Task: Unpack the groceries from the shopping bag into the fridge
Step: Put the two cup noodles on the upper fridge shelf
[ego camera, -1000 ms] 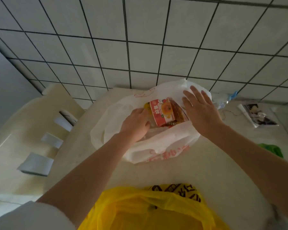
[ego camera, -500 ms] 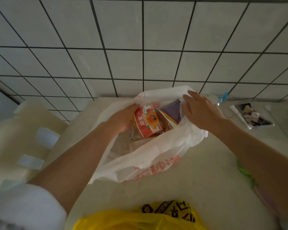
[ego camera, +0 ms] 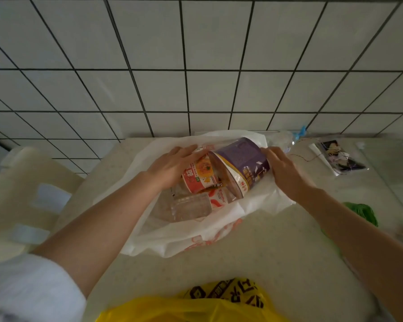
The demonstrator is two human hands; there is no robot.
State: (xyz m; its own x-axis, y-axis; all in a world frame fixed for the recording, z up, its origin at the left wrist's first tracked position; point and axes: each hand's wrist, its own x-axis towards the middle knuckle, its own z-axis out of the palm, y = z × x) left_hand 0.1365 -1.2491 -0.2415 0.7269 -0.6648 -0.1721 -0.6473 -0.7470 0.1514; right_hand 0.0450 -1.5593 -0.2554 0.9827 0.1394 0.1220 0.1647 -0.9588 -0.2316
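White shopping bag, red print on its near face: lying open-mouthed on the pale speckled worktop at the centre of the frame, its far edge reaching toward the tiled wall.

Contents showing in the bag's mouth:
- Purple cup container, lying tilted on its side at the upper right of the opening.
- Red-and-orange cup container, lying just left of the purple one and touching it.
- Clear plastic bottle, lying on its side below both cups, a red-and-white label showing at its right end.

Left hand: reaching in from the lower left, fingers lying nearly straight and relaxed over the top of the red-and-orange cup container, gripping nothing.

Right hand: coming in from the right, fingers curling against the right side of the purple cup container and grasping it together with the bag's edge.

Surroundings:
- Yellow plastic bag with black print, sitting at the bottom centre of the frame, apart from the white bag.
- Green item, lying at the right, partly hidden behind the right forearm.
- Clear packet with a dark picture, resting at the upper right of the worktop.
- Crumpled clear plastic with a blue piece, sitting just behind the bag by the wall.
- Cream-coloured object with pale rectangles, occupying the left edge.
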